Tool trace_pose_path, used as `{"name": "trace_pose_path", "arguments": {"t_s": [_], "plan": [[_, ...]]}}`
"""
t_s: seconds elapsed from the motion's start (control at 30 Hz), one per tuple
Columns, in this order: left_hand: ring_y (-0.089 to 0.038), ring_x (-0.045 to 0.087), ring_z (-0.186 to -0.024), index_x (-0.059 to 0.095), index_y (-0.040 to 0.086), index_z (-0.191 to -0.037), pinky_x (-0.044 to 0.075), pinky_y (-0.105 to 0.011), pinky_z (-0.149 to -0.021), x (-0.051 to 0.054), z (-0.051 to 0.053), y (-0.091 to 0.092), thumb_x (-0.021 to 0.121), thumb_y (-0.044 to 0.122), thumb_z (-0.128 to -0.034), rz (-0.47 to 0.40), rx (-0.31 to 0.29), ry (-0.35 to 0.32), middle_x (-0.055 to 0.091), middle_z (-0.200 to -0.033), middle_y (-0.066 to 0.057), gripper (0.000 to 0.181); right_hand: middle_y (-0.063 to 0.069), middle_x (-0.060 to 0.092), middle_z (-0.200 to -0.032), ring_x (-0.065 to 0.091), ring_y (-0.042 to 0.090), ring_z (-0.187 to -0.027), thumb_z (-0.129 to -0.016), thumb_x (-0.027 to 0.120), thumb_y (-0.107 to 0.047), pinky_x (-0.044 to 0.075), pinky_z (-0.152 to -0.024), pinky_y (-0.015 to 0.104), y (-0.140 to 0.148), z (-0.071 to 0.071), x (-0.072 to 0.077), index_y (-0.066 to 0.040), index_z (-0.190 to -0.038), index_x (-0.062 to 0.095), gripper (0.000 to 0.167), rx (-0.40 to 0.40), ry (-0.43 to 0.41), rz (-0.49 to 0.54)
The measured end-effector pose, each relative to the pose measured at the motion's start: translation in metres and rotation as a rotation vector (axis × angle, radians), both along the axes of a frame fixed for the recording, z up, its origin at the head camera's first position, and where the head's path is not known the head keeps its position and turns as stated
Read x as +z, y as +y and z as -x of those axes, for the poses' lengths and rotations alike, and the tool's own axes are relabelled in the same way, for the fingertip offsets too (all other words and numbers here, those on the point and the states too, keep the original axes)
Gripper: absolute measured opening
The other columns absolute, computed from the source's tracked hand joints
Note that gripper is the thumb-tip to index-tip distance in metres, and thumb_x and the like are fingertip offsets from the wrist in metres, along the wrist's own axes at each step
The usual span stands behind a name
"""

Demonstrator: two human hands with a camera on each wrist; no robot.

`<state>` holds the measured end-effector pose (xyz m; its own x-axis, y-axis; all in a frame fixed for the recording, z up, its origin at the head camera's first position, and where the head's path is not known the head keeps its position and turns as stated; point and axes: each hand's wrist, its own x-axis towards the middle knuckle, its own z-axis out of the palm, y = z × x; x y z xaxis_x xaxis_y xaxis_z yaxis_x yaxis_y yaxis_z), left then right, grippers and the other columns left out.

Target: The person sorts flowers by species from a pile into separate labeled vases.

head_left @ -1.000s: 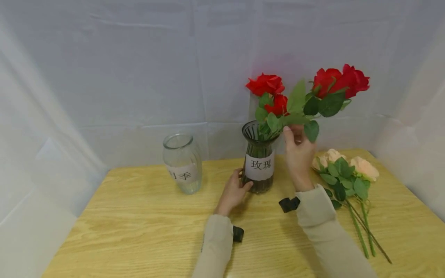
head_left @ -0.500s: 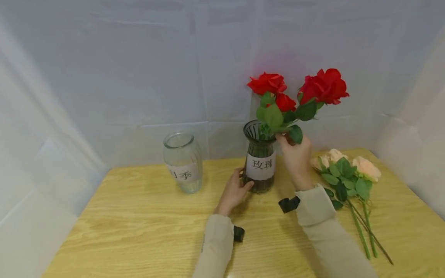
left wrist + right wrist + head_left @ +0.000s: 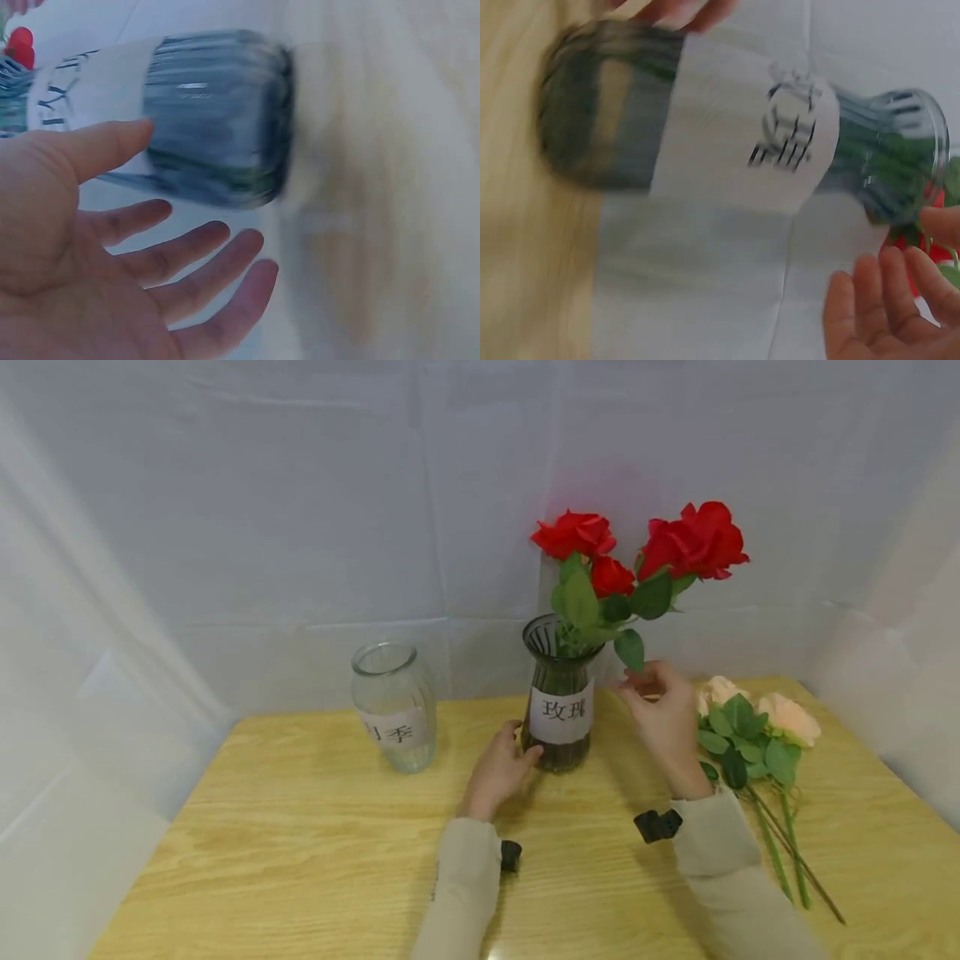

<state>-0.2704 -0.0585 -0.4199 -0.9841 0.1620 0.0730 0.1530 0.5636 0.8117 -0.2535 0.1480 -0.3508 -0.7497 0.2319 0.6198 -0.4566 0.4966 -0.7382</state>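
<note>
Several red roses with green leaves stand in a dark ribbed glass vase, some leaning out to the right. A white paper label with black characters wraps the vase. My left hand is at the vase's lower left side; in the left wrist view its fingers are spread and relaxed, the thumb overlapping the glass, and I cannot tell whether it touches. To the right of the vase, below the lowest leaf, is my right hand. It holds nothing, its fingers loosely bent near the rim in the right wrist view.
A clear glass vase with a white label stands to the left on the wooden table. Peach-coloured flowers with leaves and long stems lie at the right. White cloth hangs behind and at both sides.
The right hand lowered red roses into the dark vase, then let go and drew back to the right and down. The left hand stayed by the vase base, its fingers now looser.
</note>
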Motion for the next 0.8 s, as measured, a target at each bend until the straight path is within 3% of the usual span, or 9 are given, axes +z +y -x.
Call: {"name": "trace_pose_path", "arguments": {"t_s": [0.1, 0.2, 0.27, 0.4, 0.53, 0.63, 0.8], "plan": [[-0.041, 0.058, -0.121, 0.047, 0.000, -0.148, 0.048, -0.055, -0.100, 0.011, -0.011, -0.008, 0.063, 0.026, -0.1026, 0.136, 0.028, 0.043, 0.054, -0.140, -0.025, 0.054, 0.021, 0.070, -0.094, 0.059, 0.005, -0.079, -0.093, 0.070, 0.001, 0.046, -0.070, 0.011, 0.015, -0.010, -0.004, 0.007, -0.100, 0.069, 0.009, 0.024, -0.088, -0.085], [-0.041, 0.057, -0.122, 0.051, 0.000, -0.144, 0.047, -0.055, -0.100, 0.022, -0.023, -0.021, 0.065, 0.025, -0.1016, 0.269, 0.027, 0.147, 0.055, -0.140, -0.024, 0.051, 0.020, 0.070, -0.096, 0.059, 0.008, -0.081, -0.094, 0.070, -0.003, 0.045, -0.070, 0.009, 0.033, -0.018, -0.007, 0.006, -0.104, 0.070, 0.013, 0.028, -0.132, -0.170], [-0.041, 0.057, -0.122, 0.054, -0.001, -0.141, 0.048, -0.054, -0.101, 0.029, -0.032, -0.032, 0.066, 0.023, -0.1006, 0.330, 0.029, 0.244, 0.057, -0.138, -0.023, 0.048, 0.021, 0.070, -0.097, 0.057, 0.001, -0.081, -0.094, 0.071, -0.004, 0.043, -0.070, 0.007, 0.044, -0.022, -0.010, 0.006, -0.104, 0.070, 0.015, 0.019, -0.126, -0.219], [-0.037, 0.062, -0.112, 0.061, -0.003, -0.130, 0.053, -0.048, -0.095, 0.037, -0.046, -0.055, 0.072, 0.015, -0.0964, 0.386, 0.039, 0.515, 0.064, -0.125, -0.020, 0.040, 0.022, 0.070, -0.098, 0.054, -0.008, -0.080, -0.092, 0.074, -0.003, 0.040, -0.071, 0.001, 0.064, -0.028, -0.015, 0.006, -0.105, 0.070, 0.016, 0.007, -0.081, -0.292], [-0.035, 0.064, -0.105, 0.064, -0.004, -0.122, 0.054, -0.047, -0.089, 0.040, -0.061, -0.078, 0.076, 0.012, -0.0927, 0.439, 0.077, 0.721, 0.067, -0.116, -0.018, 0.036, 0.024, 0.069, -0.105, 0.063, 0.017, -0.088, -0.092, 0.073, -0.004, 0.040, -0.074, 0.004, 0.083, -0.036, -0.018, 0.006, -0.111, 0.068, 0.022, 0.022, -0.082, -0.354], [-0.036, 0.063, -0.105, 0.062, -0.004, -0.122, 0.055, -0.049, -0.084, 0.040, -0.071, -0.096, 0.077, 0.011, -0.0913, 0.487, 0.110, 0.758, 0.066, -0.117, -0.018, 0.038, 0.028, 0.067, -0.108, 0.062, 0.039, -0.095, -0.093, 0.072, -0.007, 0.044, -0.076, 0.017, 0.098, -0.042, -0.019, 0.008, -0.116, 0.066, 0.027, 0.030, -0.100, -0.397], [-0.040, 0.063, -0.106, 0.060, -0.005, -0.126, 0.055, -0.053, -0.080, 0.035, -0.082, -0.128, 0.080, 0.009, -0.0886, 0.539, 0.163, 0.722, 0.064, -0.121, -0.022, 0.045, 0.033, 0.063, -0.112, 0.059, 0.049, -0.100, -0.094, 0.071, -0.009, 0.048, -0.079, 0.046, 0.119, -0.052, -0.019, 0.011, -0.122, 0.062, 0.035, 0.007, -0.153, -0.482]]}}
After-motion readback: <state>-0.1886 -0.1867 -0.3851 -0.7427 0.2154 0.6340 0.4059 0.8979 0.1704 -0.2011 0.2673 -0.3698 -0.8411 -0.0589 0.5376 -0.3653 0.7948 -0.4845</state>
